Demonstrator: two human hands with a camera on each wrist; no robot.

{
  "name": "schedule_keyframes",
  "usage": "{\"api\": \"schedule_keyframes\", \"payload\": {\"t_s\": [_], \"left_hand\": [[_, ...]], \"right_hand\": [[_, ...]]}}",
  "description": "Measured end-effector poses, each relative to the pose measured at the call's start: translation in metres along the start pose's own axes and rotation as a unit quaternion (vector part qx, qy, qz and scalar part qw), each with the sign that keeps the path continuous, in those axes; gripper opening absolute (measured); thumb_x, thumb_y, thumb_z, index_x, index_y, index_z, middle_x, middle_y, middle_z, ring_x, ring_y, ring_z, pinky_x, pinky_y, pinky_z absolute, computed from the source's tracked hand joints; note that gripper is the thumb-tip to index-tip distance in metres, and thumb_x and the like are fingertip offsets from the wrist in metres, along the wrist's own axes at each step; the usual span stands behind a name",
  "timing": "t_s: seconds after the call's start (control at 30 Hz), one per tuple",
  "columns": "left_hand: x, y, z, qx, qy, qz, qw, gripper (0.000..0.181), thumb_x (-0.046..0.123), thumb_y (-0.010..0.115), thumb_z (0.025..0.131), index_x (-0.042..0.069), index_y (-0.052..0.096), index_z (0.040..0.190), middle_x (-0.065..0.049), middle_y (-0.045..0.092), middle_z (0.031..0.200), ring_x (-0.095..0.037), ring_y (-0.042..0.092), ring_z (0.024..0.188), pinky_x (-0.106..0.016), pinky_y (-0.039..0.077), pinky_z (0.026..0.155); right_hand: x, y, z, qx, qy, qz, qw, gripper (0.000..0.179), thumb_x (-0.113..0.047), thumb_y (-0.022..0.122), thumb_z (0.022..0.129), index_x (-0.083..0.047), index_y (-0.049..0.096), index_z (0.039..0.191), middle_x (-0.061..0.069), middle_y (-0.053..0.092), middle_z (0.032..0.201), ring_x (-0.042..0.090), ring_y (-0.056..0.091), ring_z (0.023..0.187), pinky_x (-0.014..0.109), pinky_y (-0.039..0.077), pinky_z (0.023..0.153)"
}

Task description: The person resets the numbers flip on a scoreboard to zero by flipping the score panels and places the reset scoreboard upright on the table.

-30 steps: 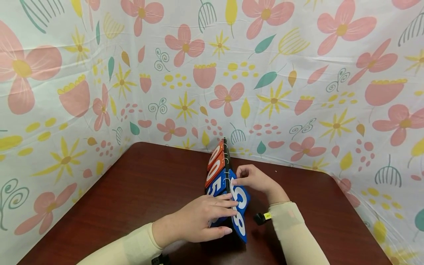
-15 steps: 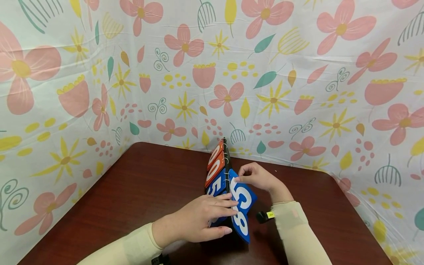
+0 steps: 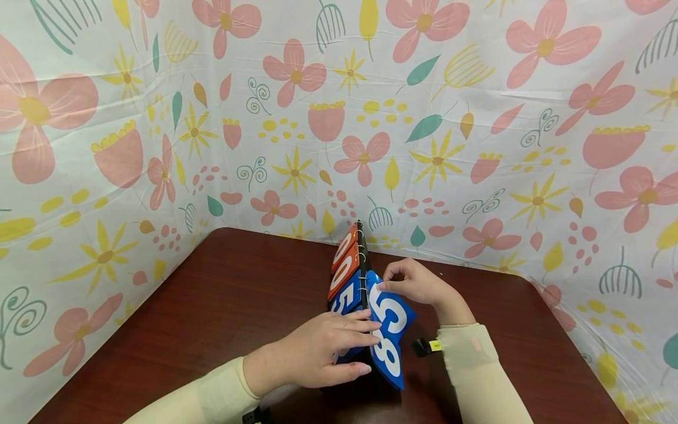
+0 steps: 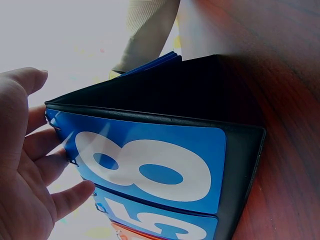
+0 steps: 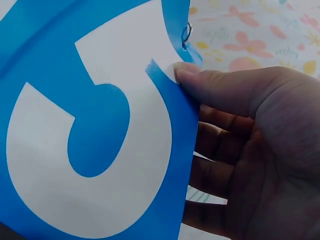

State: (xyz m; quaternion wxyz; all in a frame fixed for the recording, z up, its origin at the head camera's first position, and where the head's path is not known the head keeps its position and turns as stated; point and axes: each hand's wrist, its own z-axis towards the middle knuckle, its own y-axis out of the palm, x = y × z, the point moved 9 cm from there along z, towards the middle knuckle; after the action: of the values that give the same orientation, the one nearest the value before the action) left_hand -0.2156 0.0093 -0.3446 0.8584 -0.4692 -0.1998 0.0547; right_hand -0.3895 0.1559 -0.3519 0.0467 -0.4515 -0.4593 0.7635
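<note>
A tent-shaped flip scoreboard (image 3: 362, 250) with ring-bound number cards stands on the table. My right hand (image 3: 418, 285) pinches the ring-side edge of a blue card with a white 5 (image 3: 397, 312), lifted on the right side. In the right wrist view the thumb (image 5: 215, 87) presses on the face of this card; the other fingers are behind it. A blue 8 card (image 3: 391, 364) tilts out nearer to me. My left hand (image 3: 315, 348) rests across the top ridge, fingers extended; the left wrist view has it beside the rings, by another blue 8 card (image 4: 215, 145).
Red cards with a white 0 (image 3: 339, 280) hang at the scoreboard's far left side. The dark wooden table (image 3: 238, 294) extends on both sides. Flowered cloth (image 3: 450, 147) surrounds its back and sides. Wrist cameras, one a black device (image 3: 422, 347), hang under the sleeves.
My right hand has shifted slightly to the right, and the blue 5 card has swung farther out from the scoreboard. The nearer 8 card tilts out more. The left hand stays put.
</note>
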Motion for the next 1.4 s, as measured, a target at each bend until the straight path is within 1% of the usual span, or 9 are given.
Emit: {"api": "schedule_keyframes", "payload": {"t_s": [0.1, 0.2, 0.33, 0.47, 0.67, 0.87, 1.07, 1.23, 1.4], "left_hand": [[0.0, 0.0, 0.0, 0.0, -0.001, -0.002, 1.0, 0.047, 0.042, 0.056, 0.105, 0.015, 0.064, 0.142, 0.001, 0.057, 0.153, -0.016, 0.04, 0.152, -0.044, 0.039, 0.122], [0.0, 0.0, 0.0, 0.0, 0.001, -0.004, 1.0, 0.046, 0.042, 0.057, 0.105, 0.015, 0.064, 0.142, 0.0, 0.057, 0.153, -0.017, 0.041, 0.152, -0.043, 0.039, 0.122], [0.0, 0.0, 0.0, 0.0, 0.004, -0.005, 1.0, 0.045, 0.041, 0.057, 0.105, 0.017, 0.063, 0.142, 0.002, 0.056, 0.154, -0.019, 0.042, 0.152, -0.042, 0.038, 0.123], [0.0, 0.0, 0.0, -0.001, 0.005, -0.007, 1.0, 0.045, 0.041, 0.056, 0.105, 0.018, 0.062, 0.144, 0.001, 0.056, 0.154, -0.02, 0.043, 0.151, -0.042, 0.038, 0.123], [0.0, -0.001, -0.001, -0.002, 0.002, -0.004, 1.0, 0.044, 0.042, 0.056, 0.105, 0.017, 0.064, 0.142, 0.003, 0.055, 0.154, -0.019, 0.042, 0.152, -0.042, 0.039, 0.122], [0.002, 0.0, 0.0, 0.001, 0.01, -0.004, 0.9999, 0.044, 0.04, 0.056, 0.105, 0.016, 0.064, 0.141, 0.001, 0.056, 0.153, -0.019, 0.042, 0.152, -0.041, 0.038, 0.123], [0.001, 0.0, 0.0, 0.0, 0.006, -0.013, 0.9999, 0.044, 0.04, 0.056, 0.106, 0.016, 0.063, 0.142, 0.001, 0.056, 0.153, -0.017, 0.041, 0.152, -0.041, 0.038, 0.123], [0.001, -0.001, 0.001, -0.001, 0.003, -0.018, 0.9998, 0.043, 0.04, 0.057, 0.105, 0.016, 0.064, 0.141, 0.001, 0.056, 0.153, -0.019, 0.042, 0.152, -0.041, 0.038, 0.123], [0.0, 0.0, 0.001, -0.006, -0.005, -0.008, 0.9999, 0.044, 0.041, 0.056, 0.105, 0.018, 0.064, 0.141, 0.004, 0.055, 0.154, -0.013, 0.038, 0.153, -0.041, 0.038, 0.123]], "right_hand": [[-0.003, 0.0, 0.0, -0.007, -0.009, -0.009, 0.9999, 0.015, -0.023, 0.074, 0.095, -0.016, 0.074, 0.082, 0.0, 0.059, 0.068, 0.008, 0.051, 0.057, 0.024, 0.046, 0.054], [-0.006, -0.002, -0.001, -0.006, -0.005, -0.026, 0.9996, 0.015, -0.024, 0.073, 0.097, -0.018, 0.076, 0.084, -0.002, 0.064, 0.071, 0.009, 0.054, 0.06, 0.024, 0.048, 0.056], [-0.007, -0.006, -0.003, 0.002, 0.02, -0.048, 0.9987, 0.013, -0.027, 0.072, 0.097, -0.019, 0.08, 0.09, -0.004, 0.074, 0.082, 0.012, 0.062, 0.069, 0.026, 0.054, 0.063], [-0.01, -0.007, -0.006, -0.011, 0.044, -0.051, 0.9977, 0.019, -0.032, 0.071, 0.097, -0.017, 0.083, 0.098, -0.003, 0.079, 0.09, 0.017, 0.069, 0.078, 0.027, 0.058, 0.069], [-0.012, -0.003, -0.008, -0.04, 0.057, -0.053, 0.9962, 0.026, -0.04, 0.069, 0.098, -0.018, 0.083, 0.102, 0.0, 0.077, 0.084, 0.019, 0.065, 0.07, 0.026, 0.054, 0.064], [-0.001, -0.004, -0.012, -0.054, 0.079, -0.053, 0.994, 0.03, -0.039, 0.072, 0.095, -0.015, 0.08, 0.11, -0.002, 0.079, 0.093, 0.016, 0.07, 0.078, 0.028, 0.06, 0.072], [0.013, -0.011, -0.023, -0.067, 0.122, -0.045, 0.9892, 0.047, -0.04, 0.079, 0.088, -0.01, 0.073, 0.124, 0.0, 0.077, 0.093, 0.015, 0.071, 0.078, 0.032, 0.061, 0.073], [0.014, -0.023, -0.029, -0.052, 0.098, -0.035, 0.9932, 0.038, -0.03, 0.077, 0.091, -0.012, 0.072, 0.124, 0.001, 0.076, 0.092, 0.017, 0.069, 0.077, 0.032, 0.061, 0.072], [0.005, -0.042, -0.035, -0.014, 0.046, 0.01, 0.9988, 0.029, -0.017, 0.068, 0.098, -0.007, 0.071, 0.125, 0.005, 0.074, 0.085, 0.019, 0.067, 0.072, 0.028, 0.056, 0.067]]}}
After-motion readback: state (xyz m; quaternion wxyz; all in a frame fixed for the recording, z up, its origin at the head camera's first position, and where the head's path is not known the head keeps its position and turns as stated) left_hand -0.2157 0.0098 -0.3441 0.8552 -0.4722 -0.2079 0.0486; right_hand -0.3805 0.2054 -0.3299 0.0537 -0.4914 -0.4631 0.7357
